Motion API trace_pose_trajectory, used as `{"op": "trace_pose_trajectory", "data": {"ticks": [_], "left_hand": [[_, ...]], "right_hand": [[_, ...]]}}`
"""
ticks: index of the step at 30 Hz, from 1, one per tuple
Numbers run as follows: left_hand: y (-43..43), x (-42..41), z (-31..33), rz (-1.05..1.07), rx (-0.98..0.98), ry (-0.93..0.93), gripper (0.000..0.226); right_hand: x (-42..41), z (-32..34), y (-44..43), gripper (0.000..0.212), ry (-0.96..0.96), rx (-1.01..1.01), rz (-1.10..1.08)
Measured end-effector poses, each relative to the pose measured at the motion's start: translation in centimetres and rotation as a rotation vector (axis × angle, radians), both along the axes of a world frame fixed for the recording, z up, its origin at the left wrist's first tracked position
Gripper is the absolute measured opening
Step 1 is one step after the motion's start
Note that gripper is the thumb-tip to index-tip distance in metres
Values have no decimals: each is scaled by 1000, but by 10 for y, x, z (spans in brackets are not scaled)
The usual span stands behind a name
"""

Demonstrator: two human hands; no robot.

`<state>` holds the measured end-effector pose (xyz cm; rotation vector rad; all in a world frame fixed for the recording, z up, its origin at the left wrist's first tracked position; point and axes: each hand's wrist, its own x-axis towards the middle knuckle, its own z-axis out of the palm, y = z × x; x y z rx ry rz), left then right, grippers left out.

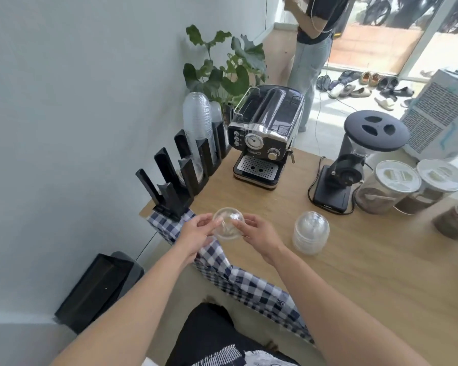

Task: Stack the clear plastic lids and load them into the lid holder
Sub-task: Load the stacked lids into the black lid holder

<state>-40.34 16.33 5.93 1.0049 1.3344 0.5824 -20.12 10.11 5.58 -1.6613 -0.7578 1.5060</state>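
Both forearms reach forward from the lower edge of the view and meet over the near left corner of the table [354,260], just above a checked cloth [249,281]. The left hand [196,233] and right hand [259,233] face each other, fingers curled, pinching a clear domed lid [227,223] between them, off the table. Whether it is one lid or a few nested I cannot tell.

This looks like the stacking step. A short stack [311,232] of lids sits on the table just right of the right hand, so the next move probably calls for seating the held lid squarely on it.

Farther back along the left edge stands the black holder [185,170]: its near slots look empty, and a tall column of lids [197,120] fills a far one.
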Motion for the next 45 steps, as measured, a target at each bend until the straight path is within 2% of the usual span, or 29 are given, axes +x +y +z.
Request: {"op": "trace_pose_trajectory", "data": {"ticks": [4, 9, 13, 17, 22, 26, 30, 38, 45], "left_hand": [[29, -24, 35, -35, 106, 26, 53], [79, -57, 77, -120, 229, 90, 50], [131, -95, 98, -177, 318, 189, 59], [181, -128, 114, -171, 341, 214, 58], [225, -158, 114, -225, 294, 190, 56], [247, -169, 100, -318, 236, 189, 73], [273, -172, 85, -382, 180, 196, 67], [312, -171, 46, -555, -72, 223, 54], [327, -175, -2, -524, -308, 186, 58]], "right_hand": [[-20, 29, 31, 45, 31, 56, -3], [-45, 55, 74, 46, 49, 117, -7], [-77, 73, 113, 75, 46, 150, -34], [-115, 85, 150, 74, -73, 154, 1], [-142, 92, 176, 57, -128, 123, 14], [-152, 82, 182, 61, -101, 46, -13], [-157, 73, 185, 58, -52, -25, -40], [-167, 44, 194, 89, -5, -173, -115], [-179, 19, 209, 94, 54, -324, -201]]}}
